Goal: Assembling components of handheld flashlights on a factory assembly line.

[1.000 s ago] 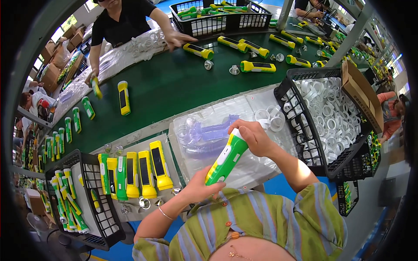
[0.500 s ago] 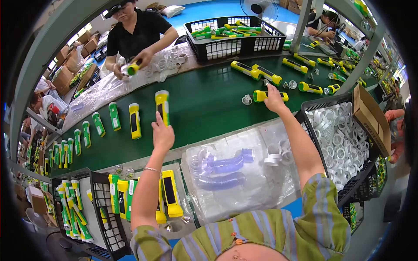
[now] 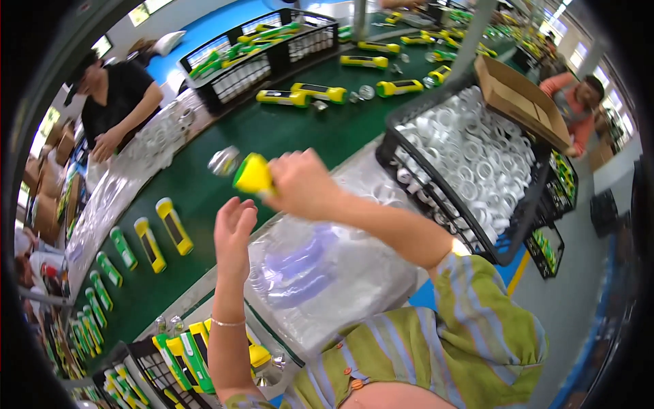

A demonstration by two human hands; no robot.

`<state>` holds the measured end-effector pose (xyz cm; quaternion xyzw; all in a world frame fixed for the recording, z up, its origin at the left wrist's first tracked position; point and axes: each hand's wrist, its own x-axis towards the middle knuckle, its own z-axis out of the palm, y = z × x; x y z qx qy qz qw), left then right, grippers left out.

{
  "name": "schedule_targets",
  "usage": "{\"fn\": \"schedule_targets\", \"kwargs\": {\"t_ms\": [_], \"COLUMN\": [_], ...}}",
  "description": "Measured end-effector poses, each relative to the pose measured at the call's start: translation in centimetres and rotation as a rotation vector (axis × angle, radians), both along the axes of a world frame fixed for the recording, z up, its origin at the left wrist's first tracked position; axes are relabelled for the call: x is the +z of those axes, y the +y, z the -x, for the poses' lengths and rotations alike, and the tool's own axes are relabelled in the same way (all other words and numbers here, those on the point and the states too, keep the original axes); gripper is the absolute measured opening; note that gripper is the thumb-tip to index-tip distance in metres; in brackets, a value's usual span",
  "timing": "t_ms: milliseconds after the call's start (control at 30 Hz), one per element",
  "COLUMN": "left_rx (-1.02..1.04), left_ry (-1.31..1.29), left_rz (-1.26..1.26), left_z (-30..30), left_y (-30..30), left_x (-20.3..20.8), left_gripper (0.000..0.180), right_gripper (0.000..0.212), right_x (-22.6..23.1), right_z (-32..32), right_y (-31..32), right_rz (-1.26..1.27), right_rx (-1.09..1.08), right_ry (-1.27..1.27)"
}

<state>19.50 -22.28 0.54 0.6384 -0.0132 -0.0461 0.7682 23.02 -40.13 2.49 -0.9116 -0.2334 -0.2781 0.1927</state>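
Observation:
My right hand [image 3: 303, 187] is wrapped round a yellow and green flashlight [image 3: 255, 175], whose wide head points left. Most of its body is hidden in my fist. Just beyond that head is a shiny clear reflector piece [image 3: 225, 161], blurred; whether it is joined to the flashlight I cannot make out. My left hand [image 3: 234, 235] is raised just below the flashlight head, fingers apart and holding nothing. On the green conveyor belt [image 3: 197, 194] to its left, a yellow flashlight [image 3: 174, 226] with a dark panel stands in a row with several yellow and green ones.
A black crate [image 3: 446, 215] full of white rings stands at right, a cardboard box [image 3: 521, 102] on its edge. Another crate [image 3: 266, 71] of flashlights sits across the belt, near a co-worker [image 3: 112, 102]. Clear plastic sheeting [image 3: 354, 273] covers the near bench; flashlights [image 3: 194, 361] lie lower left.
My right hand has lifted the flashlight off the belt and brought it left. My left hand has let go of the yellow flashlight in the row and come toward it. The view has turned.

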Motion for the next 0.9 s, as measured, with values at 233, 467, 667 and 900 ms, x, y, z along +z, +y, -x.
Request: {"fn": "schedule_targets", "kwargs": {"t_ms": [233,467,667,900], "left_rx": [-0.072,-0.602,-0.704,-0.742], "left_ry": [-0.038,0.264,0.323,0.154], "left_rz": [0.248,0.337,0.297,0.309], "left_z": [7.9,14.5,16.0,16.6], "left_y": [-1.9,-3.1,-4.1,-3.3], "left_x": [4.5,0.9,-1.3,-1.5], "left_gripper": [0.053,0.053,0.048,0.038], "right_gripper": [0.049,0.055,0.052,0.046], "right_x": [0.9,1.0,1.5,3.3], "right_z": [10.3,13.2,14.2,14.2], "right_y": [-1.8,-1.5,-2.0,-0.9], "right_rz": [-0.286,-0.470,-0.359,-0.179], "right_rx": [0.297,0.793,1.011,1.082], "right_ry": [0.189,0.446,0.689,0.988]}}
